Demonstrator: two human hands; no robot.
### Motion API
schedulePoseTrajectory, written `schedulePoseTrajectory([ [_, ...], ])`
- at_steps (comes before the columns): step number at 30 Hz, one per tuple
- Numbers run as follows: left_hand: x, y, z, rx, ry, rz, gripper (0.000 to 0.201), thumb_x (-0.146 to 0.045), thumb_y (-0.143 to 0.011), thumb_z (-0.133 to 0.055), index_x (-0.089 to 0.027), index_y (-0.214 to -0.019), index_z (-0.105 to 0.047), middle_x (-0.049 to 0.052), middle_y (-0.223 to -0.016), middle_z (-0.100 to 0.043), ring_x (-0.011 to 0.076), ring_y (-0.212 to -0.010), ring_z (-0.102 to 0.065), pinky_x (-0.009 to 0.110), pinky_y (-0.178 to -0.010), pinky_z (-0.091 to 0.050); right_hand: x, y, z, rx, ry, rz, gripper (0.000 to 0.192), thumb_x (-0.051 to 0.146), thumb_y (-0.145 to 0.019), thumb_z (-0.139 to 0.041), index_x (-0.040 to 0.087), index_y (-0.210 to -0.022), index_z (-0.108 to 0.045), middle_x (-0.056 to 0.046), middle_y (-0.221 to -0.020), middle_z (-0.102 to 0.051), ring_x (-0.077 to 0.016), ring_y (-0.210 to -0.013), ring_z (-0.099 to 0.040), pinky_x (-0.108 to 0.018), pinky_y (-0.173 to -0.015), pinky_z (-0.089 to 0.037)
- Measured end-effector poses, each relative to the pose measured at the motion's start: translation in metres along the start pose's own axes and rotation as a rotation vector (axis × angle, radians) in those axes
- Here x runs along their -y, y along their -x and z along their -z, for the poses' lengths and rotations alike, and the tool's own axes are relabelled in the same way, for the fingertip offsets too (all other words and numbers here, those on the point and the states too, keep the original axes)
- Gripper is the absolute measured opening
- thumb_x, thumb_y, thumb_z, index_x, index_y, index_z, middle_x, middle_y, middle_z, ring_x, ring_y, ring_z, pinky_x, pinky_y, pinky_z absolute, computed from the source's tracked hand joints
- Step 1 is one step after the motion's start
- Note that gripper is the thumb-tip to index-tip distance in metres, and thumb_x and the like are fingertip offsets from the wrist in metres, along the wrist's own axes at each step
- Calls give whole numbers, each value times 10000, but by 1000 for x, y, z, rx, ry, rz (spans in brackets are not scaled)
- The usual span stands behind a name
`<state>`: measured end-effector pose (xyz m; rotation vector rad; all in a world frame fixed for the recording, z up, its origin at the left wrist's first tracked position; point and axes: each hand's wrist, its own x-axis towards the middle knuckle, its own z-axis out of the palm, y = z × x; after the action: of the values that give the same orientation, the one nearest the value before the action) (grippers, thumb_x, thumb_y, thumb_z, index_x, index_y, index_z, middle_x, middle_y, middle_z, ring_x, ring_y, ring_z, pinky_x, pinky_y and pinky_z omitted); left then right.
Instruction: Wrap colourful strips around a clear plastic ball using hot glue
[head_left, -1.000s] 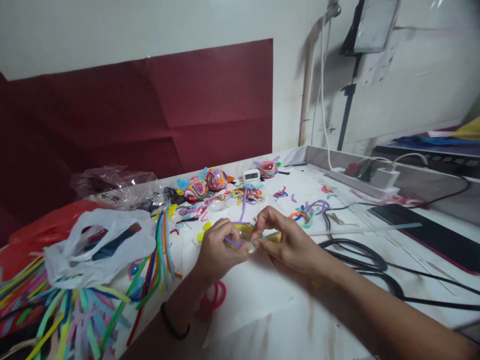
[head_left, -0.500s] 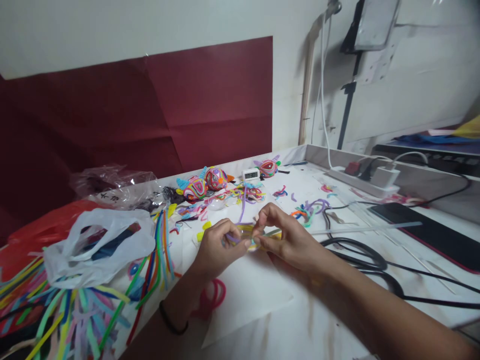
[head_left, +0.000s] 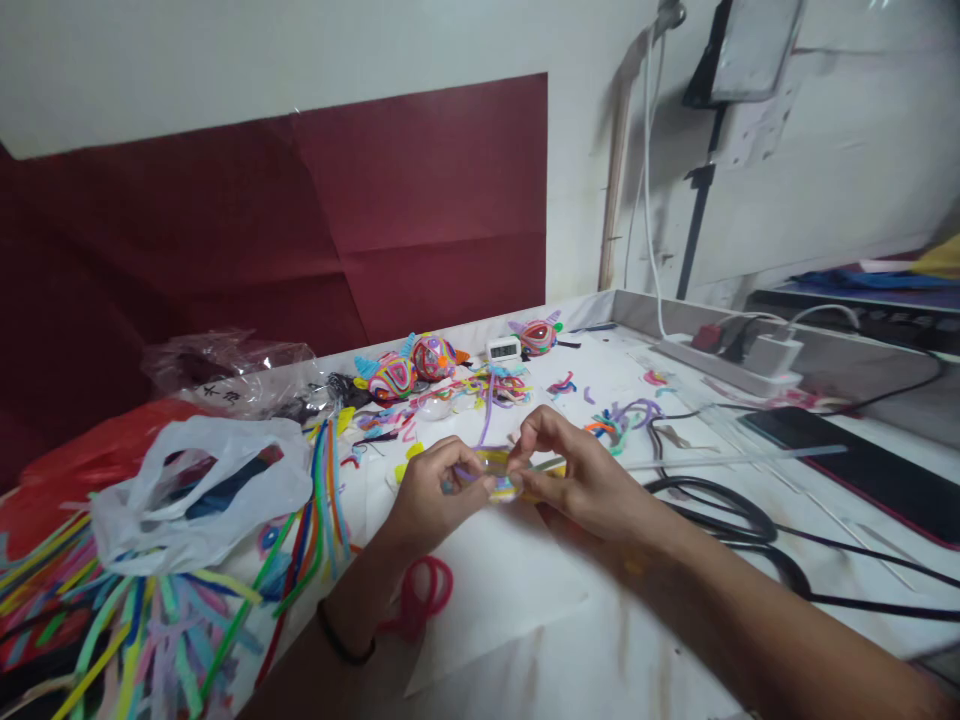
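Observation:
My left hand (head_left: 442,492) is closed on the left side of a small clear rounded piece (head_left: 498,466) with yellow, purple and blue pipe cleaner along its edge. At the right rim of that piece, the thumb and forefinger of my right hand (head_left: 564,462) pinch together. What they grip is mostly hidden, though a pale pipe cleaner (head_left: 735,459) runs out to the right from behind this hand. A purple pipe cleaner (head_left: 487,408) stands up just beyond the piece. Under both hands lies a white paper sheet (head_left: 495,590).
Colourful pipe-cleaner-covered ornaments (head_left: 391,376) and a small digital clock (head_left: 503,349) line the back. Left are a white plastic bag (head_left: 202,500) and pipe cleaner bundles (head_left: 161,640). A pink pipe cleaner coil (head_left: 426,596) lies nearer. Black cable (head_left: 712,510), phone (head_left: 862,465) and power strip (head_left: 727,368) sit right.
My left thumb and right fingertips are slightly farther apart, so more of the clear piece's coloured edge shows between them. Both hands otherwise keep nearly the same place.

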<state>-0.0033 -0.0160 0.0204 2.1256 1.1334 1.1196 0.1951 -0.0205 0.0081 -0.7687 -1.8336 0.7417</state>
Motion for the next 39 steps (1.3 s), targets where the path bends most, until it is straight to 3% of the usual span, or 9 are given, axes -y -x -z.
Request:
schedulePoseTrajectory([
  [7, 2, -1, -2, -14, -10, -19, 96, -252, -685, -632, -173, -679, -578, -9, -668, -539, 127, -620, -486, 235, -566, -370, 0, 1, 0, -7, 27, -7, 195, 150, -800, -605, 234, -862, -440, 3, -818, -635, -168, -791, -565, -291, -705, -436],
  [14, 3, 0, -5, -21, -48, -79, 108, -255, -708, -639, -157, -697, -684, 14, -679, -565, 123, -610, -506, 235, -574, -379, -1, 1, -1, -3, 86, 8, 177, 132, -781, -578, 230, -864, -456, -6, -837, -623, -191, -830, -565, -331, -755, -421],
  [21, 2, 1, -10, -70, -43, -113, 139, -237, -699, -628, -157, -587, -608, 4, -635, -510, 113, -571, -476, 232, -542, -360, 2, 2, -3, -10, 133, 6, 181, 113, -777, -570, 236, -859, -465, -8, -834, -630, -195, -852, -569, -337, -773, -416],
  [29, 7, -1, -9, -124, 8, -109, 94, -220, -680, -618, -176, -602, -592, -2, -643, -514, 123, -590, -485, 241, -551, -367, 4, 0, 3, 52, -8, -15, 218, 174, -841, -588, 234, -1004, -457, -28, -882, -726, -186, -812, -638, -331, -751, -452],
  [39, 10, -1, -6, -137, 75, -105, 87, -224, -679, -626, -189, -604, -600, 12, -671, -536, 152, -648, -519, 280, -614, -399, 3, -4, 8, 34, -12, 17, 215, 167, -850, -590, 228, -1015, -467, -27, -901, -706, -185, -854, -635, -344, -795, -442],
])
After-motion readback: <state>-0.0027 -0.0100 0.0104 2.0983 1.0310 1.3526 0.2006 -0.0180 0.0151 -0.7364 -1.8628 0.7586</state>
